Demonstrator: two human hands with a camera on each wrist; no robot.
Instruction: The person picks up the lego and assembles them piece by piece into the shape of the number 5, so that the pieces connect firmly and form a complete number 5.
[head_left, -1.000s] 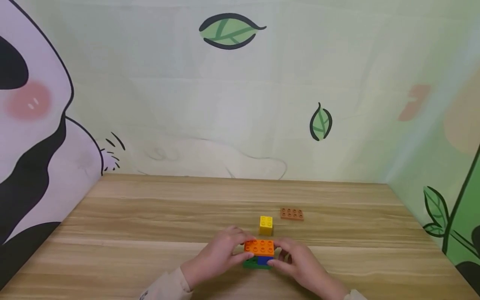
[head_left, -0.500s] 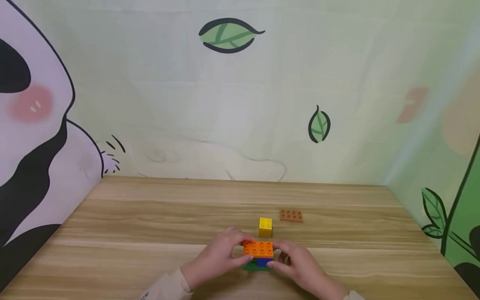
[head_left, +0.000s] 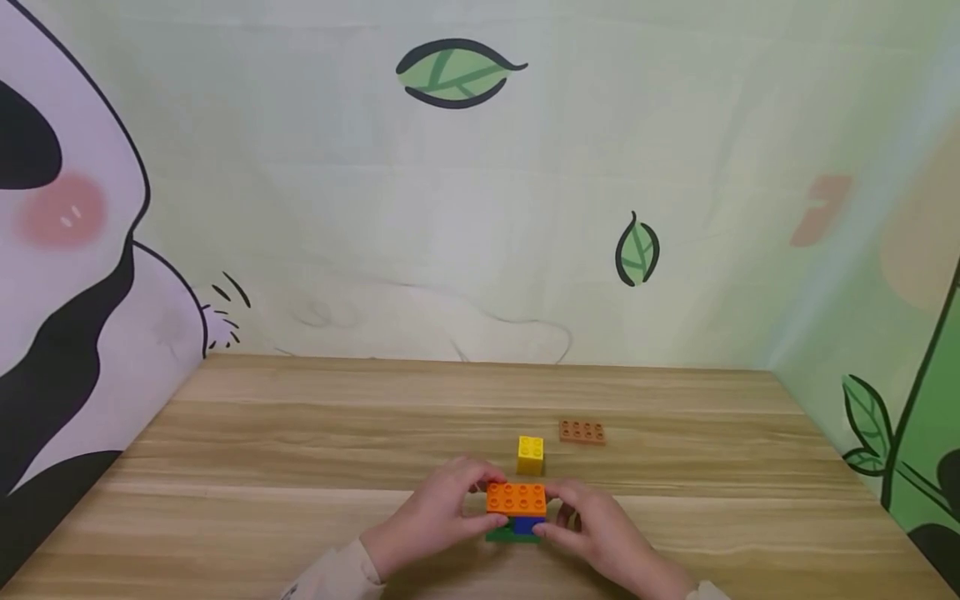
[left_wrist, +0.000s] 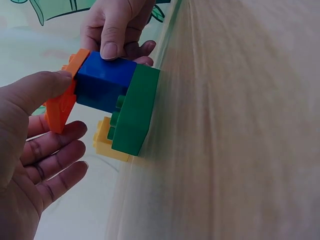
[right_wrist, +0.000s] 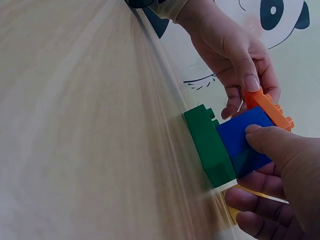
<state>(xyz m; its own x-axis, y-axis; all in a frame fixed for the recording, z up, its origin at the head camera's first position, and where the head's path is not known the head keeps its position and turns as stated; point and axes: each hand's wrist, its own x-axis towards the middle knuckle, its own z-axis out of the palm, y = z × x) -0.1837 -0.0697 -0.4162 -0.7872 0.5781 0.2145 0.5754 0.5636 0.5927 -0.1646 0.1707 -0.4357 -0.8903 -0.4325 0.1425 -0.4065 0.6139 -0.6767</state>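
Observation:
A stack of toy building bricks stands on the wooden table between the two hands. Its base is a green brick (left_wrist: 140, 110), with a blue brick (right_wrist: 246, 137) on the green one's right end. An orange eight-stud plate (head_left: 516, 499) lies across the top and overhangs to the left, above bare green studs. My left hand (head_left: 442, 508) pinches the orange plate's left end between thumb and index finger, the other fingers spread loosely. With the thumb on the near face of the blue brick, my right hand (head_left: 600, 527) grips it, its fingers partly hidden behind the stack.
Just behind the stack stands a yellow four-stud brick (head_left: 530, 457). Farther back and to the right lies a flat brown eight-stud plate (head_left: 582, 432). A printed cloth wall (head_left: 300, 167) with a panda and leaves rises behind the wooden table (head_left: 300, 425).
The head view has shifted slightly, so the scene sits a little lower. Both hands keep their hold on the stack, with hardly any movement.

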